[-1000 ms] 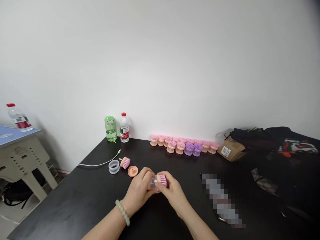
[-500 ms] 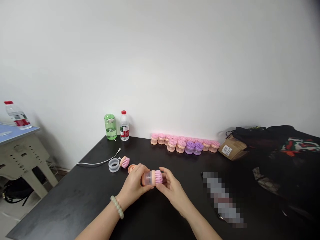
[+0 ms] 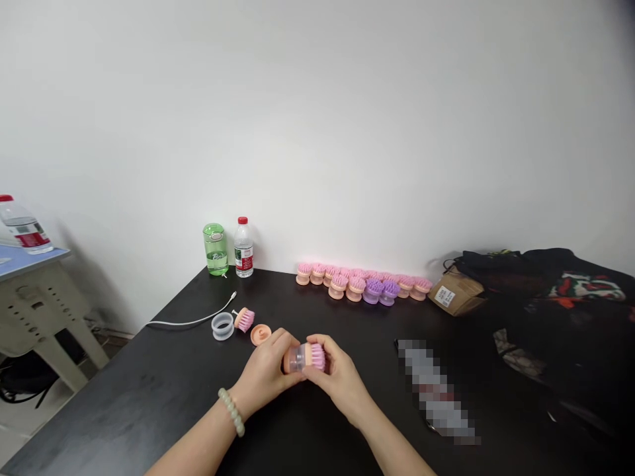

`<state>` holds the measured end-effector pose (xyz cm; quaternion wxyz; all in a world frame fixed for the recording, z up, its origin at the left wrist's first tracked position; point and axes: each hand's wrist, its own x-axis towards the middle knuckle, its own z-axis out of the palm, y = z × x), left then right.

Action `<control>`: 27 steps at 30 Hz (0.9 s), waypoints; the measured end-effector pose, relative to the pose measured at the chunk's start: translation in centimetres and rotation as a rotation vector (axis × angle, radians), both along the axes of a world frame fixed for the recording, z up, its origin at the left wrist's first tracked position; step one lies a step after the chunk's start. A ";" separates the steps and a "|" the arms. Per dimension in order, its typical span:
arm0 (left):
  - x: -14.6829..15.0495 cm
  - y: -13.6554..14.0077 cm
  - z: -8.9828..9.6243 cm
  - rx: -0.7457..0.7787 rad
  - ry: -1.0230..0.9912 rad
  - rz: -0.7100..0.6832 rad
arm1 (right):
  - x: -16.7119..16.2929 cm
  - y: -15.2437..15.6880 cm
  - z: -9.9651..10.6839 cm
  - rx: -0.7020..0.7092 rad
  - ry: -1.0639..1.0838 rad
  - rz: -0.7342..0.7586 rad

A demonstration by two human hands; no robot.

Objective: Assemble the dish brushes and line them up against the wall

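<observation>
Head view: left hand (image 3: 266,362) and right hand (image 3: 342,378) clasp one pink-bristled clear-plastic brush (image 3: 297,358); assembled pink plastic brushes (image 3: 338,286) stand far, translucent ring (image 3: 223,335) unfitted left.

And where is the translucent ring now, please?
In the head view, the translucent ring sits left of centre on the black table, just left of the loose pink brush head, near the white cable.

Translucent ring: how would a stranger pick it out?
On the black table, look between the white cable and the left hand, where three loose parts lie. The ring is the leftmost. Unlike its neighbours, the pink-bristled brush head and the peach disc, it is translucent and hollow through the middle.
</observation>
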<state>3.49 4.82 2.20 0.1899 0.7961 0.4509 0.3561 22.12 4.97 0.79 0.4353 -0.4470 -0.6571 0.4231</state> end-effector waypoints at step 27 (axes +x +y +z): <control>-2.6 0.2 1.9 -0.632 -1.020 -0.373 | 2.1 1.4 -0.3 -0.005 0.041 -0.110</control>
